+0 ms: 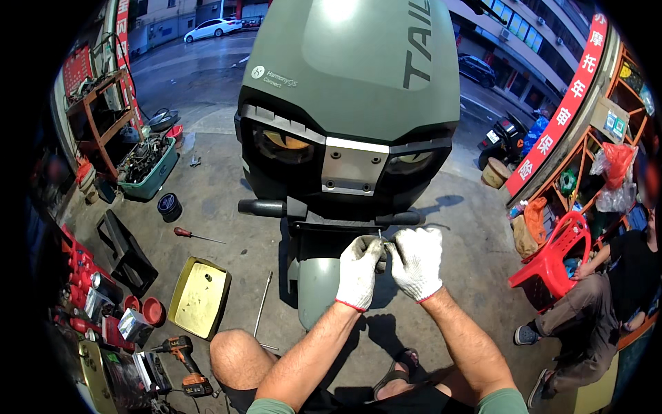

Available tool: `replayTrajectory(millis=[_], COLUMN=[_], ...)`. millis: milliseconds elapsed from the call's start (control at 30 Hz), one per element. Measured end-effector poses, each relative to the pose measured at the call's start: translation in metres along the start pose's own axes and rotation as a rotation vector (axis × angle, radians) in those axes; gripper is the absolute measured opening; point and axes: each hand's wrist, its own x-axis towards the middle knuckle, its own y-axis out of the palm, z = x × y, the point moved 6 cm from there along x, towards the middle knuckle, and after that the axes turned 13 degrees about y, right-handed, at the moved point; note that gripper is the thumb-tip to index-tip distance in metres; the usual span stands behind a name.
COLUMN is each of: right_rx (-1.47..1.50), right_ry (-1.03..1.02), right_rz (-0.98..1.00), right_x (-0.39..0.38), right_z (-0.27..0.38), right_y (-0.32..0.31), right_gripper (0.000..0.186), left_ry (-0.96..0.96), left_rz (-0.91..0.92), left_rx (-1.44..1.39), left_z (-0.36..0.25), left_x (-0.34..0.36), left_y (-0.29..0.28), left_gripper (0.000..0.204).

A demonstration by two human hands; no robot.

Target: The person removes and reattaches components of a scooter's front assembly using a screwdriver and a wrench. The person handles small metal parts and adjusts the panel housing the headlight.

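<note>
**Gloved hands at the rear of a green scooter**

A small metal part point(381, 239), too small to be made out clearly, is pinched between both hands just below the middle of the frame, right under the scooter's tail. The left hand point(360, 270), in a white work glove with a red cuff, is closed around it from the left; the right hand point(418, 261), gloved alike, is closed on it from the right, so that the fingertips of the two hands touch. The olive-green scooter point(352, 76) fills the upper centre of the frame, its grey metal plate point(354, 164) set between two lamps, and its green mudguard point(316, 283) is seen just left of the left hand.

On the concrete floor at lower left a yellow-green tray point(199, 297) is laid, with a long metal rod point(262, 303) beside it and a red-handled screwdriver point(194, 235) further up. An orange cordless drill point(185, 359) is found at the lower left edge. A teal crate of parts point(146, 165) is placed at upper left. At the right edge a seated person point(607, 290) is seen next to a red plastic chair point(555, 255).
</note>
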Motion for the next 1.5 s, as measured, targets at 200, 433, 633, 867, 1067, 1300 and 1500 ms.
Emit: replayTrajectory(millis=[200, 433, 633, 867, 1067, 1300, 1500], right_rx=[0.226, 0.257, 0.286, 0.307, 0.353, 0.395, 0.412], right_ry=[0.134, 0.168, 0.164, 0.174, 0.182, 0.243, 0.268], right_rz=[-0.084, -0.083, -0.11, -0.13, -0.155, -0.181, -0.107], right_x=[-0.012, -0.015, -0.015, -0.015, -0.016, -0.021, -0.023], right_z=[-0.008, -0.01, -0.01, -0.012, -0.009, -0.011, -0.01], right_y=[0.012, 0.018, 0.016, 0.017, 0.021, 0.023, 0.03], right_gripper=[0.006, 0.004, 0.003, 0.003, 0.003, 0.003, 0.004], left_ry=[0.07, 0.119, 0.172, 0.172, 0.267, 0.285, 0.287], left_rz=[0.003, 0.019, 0.044, 0.014, 0.007, 0.027, 0.014], left_rx=[0.14, 0.242, 0.323, 0.315, 0.377, 0.446, 0.447], left_z=[-0.007, -0.014, -0.017, -0.019, -0.021, -0.027, -0.026], left_x=[0.002, 0.003, 0.004, 0.004, 0.003, 0.003, 0.002], left_y=[0.002, 0.001, 0.002, 0.004, 0.001, 0.008, 0.002], left_gripper=[0.01, 0.011, 0.012, 0.01, 0.011, 0.008, 0.009])
